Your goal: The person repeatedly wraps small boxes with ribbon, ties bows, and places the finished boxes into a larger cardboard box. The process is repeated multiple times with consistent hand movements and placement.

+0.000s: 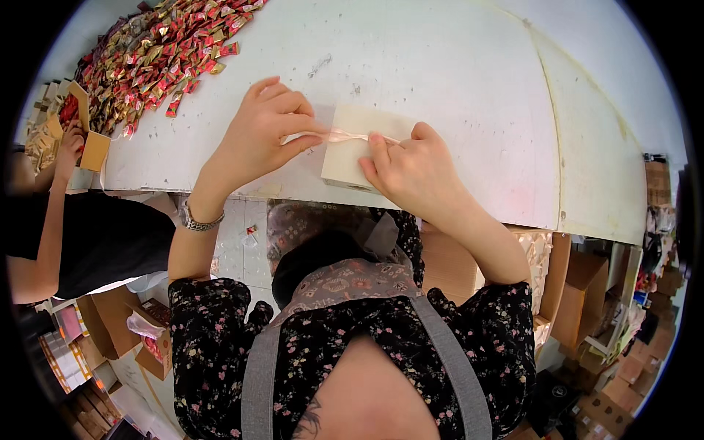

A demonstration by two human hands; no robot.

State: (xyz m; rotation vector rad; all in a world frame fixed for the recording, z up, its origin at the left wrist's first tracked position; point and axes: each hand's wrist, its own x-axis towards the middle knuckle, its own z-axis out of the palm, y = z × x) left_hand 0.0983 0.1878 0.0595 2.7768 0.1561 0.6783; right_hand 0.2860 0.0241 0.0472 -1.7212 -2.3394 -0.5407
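Observation:
A cream-coloured box (352, 162) lies near the front edge of the white table (467, 66). Across its top runs a pale pink ribbon (347, 135), bunched in the middle. My left hand (275, 124) pinches one end of the ribbon between thumb and fingers, just off the box's left side. My right hand (413, 165) rests over the box's right part, its fingers bent on the ribbon there; part of the ribbon is hidden under them.
Small red and gold wrapped packets (165, 55) lie heaped at the table's far left. At the left edge a co-worker's hand (70, 146) is at an open cardboard box (96, 151). Cardboard boxes (580, 291) stand below the table on the right, others at lower left.

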